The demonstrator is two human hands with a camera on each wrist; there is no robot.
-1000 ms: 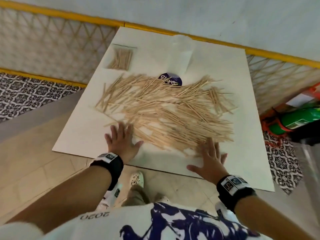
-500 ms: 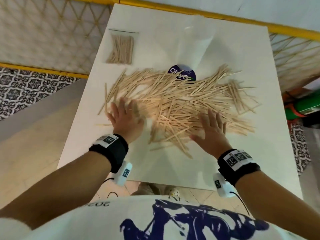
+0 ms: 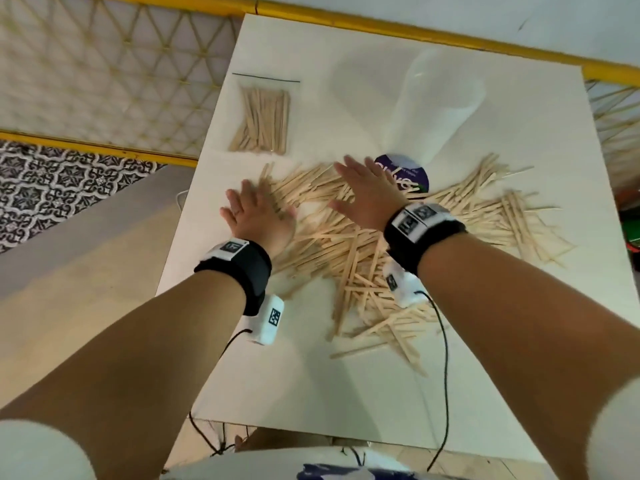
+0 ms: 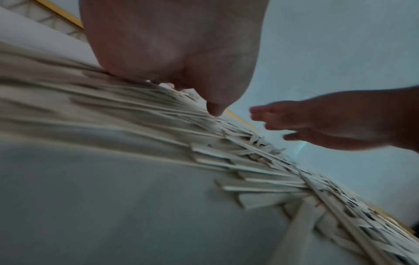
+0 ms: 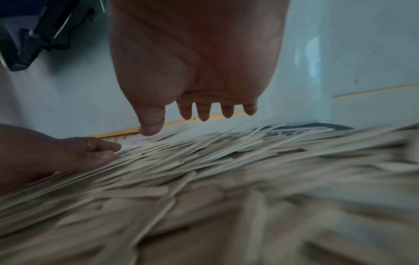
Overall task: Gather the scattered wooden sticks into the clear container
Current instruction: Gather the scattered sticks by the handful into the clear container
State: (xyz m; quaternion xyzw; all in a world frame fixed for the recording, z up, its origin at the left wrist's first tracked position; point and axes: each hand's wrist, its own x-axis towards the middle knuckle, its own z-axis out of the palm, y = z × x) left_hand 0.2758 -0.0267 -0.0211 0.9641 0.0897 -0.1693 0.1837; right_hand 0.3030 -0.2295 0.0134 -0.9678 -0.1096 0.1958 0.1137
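A wide heap of flat wooden sticks (image 3: 360,258) lies scattered across the white board (image 3: 346,386). Behind it stands the tall clear container (image 3: 436,109) with a purple base (image 3: 412,171). My left hand (image 3: 258,211) rests flat, fingers straight, on the heap's left edge; the left wrist view shows its palm (image 4: 172,44) pressing the sticks (image 4: 204,143). My right hand (image 3: 367,194) hovers open just above the heap's far middle, near the container's base; its fingers (image 5: 204,111) hang spread over the blurred sticks (image 5: 204,170).
A clear zip bag of sticks (image 3: 263,123) lies at the board's far left. A yellow-framed lattice fence (image 3: 104,74) borders the far and left sides. Patterned floor tiles (image 3: 52,188) lie at left. Wrist camera cables (image 3: 443,375) trail toward me.
Both hands have slid away from me across the heap, pushing sticks together; the right hand has swung left toward the container's base. The near sticks now lie behind my wrists.
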